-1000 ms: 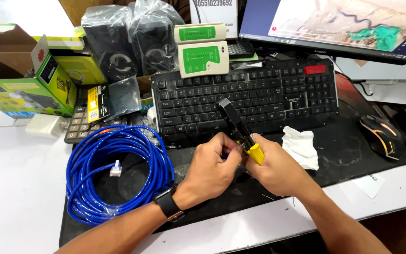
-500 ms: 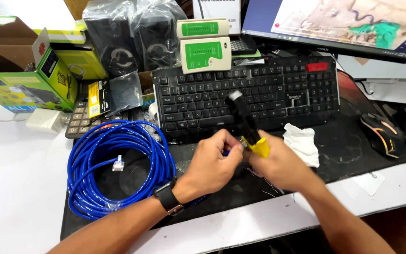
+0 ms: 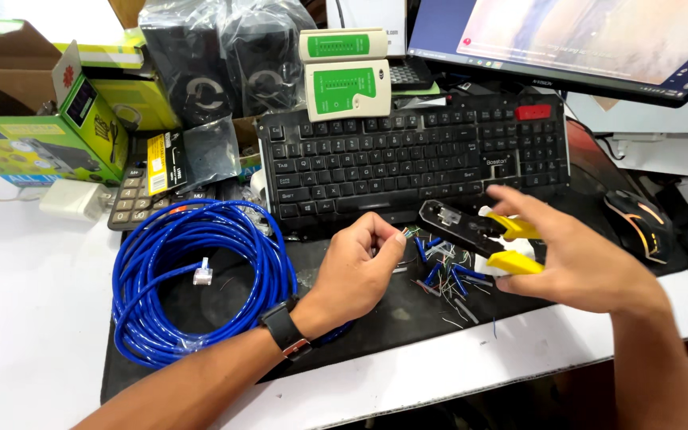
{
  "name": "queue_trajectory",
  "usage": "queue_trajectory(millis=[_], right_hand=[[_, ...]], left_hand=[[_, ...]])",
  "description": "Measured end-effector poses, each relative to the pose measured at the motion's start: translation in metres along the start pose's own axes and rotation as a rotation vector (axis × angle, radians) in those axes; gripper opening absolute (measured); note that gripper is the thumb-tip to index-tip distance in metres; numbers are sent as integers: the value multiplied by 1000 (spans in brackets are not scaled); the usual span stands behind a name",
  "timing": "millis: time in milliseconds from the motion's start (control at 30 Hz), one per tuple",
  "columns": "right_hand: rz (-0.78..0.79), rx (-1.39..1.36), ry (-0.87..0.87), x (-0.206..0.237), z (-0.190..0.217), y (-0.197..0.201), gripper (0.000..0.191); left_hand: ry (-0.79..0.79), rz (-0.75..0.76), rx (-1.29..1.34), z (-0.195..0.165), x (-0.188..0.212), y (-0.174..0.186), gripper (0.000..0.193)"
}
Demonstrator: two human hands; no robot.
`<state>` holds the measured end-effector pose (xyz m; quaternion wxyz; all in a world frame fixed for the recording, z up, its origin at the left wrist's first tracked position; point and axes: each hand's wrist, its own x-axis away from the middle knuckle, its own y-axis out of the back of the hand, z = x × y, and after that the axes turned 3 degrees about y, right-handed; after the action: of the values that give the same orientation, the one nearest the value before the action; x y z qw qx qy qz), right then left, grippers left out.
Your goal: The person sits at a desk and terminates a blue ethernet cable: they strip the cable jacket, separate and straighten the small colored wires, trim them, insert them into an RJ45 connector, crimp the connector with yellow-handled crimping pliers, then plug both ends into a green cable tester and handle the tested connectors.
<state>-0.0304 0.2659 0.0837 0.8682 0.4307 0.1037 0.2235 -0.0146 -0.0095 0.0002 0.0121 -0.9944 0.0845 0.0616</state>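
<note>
My left hand [image 3: 357,267], with a black watch on its wrist, pinches the stripped end of a blue network cable, thin coloured wires sticking out at my fingertips. The coil of blue cable [image 3: 193,279] lies to the left, a clear plug on its free end. My right hand [image 3: 575,259] holds a crimping tool [image 3: 475,233] by its yellow handles, its black head pointing left, a short way from the wire ends. Blue cable offcuts and wire scraps [image 3: 443,271] lie on the black mat between my hands.
A black keyboard [image 3: 416,155] sits behind my hands, with two green-and-white cable testers [image 3: 348,87] at its far edge. A monitor [image 3: 599,40] stands back right, a mouse [image 3: 639,223] at right. Wrapped speakers [image 3: 224,64], green boxes [image 3: 49,135] and a calculator [image 3: 137,195] crowd the left.
My hands have come apart: the right hand has drawn the crimping tool away to the right and laid it flatter, while the left hand keeps the cable end, its wires now exposed.
</note>
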Motion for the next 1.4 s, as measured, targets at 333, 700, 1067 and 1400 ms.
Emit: queue_trajectory(millis=[333,700,1067,1400], right_hand=[[176,235,152,-18,-4,-31,80],[-50,274,479,-76,42,-70,16],[-97,93,535,-86,57,-93,23],[-26,-731,353,-63,40,-79,15]], left_hand=[[-53,-143,43,10,7,-1,20],[-87,-249,333,20,14,53,15],[-78,-220,120,6,22,45,15],[-99,-134,54,-8,34,37,14]])
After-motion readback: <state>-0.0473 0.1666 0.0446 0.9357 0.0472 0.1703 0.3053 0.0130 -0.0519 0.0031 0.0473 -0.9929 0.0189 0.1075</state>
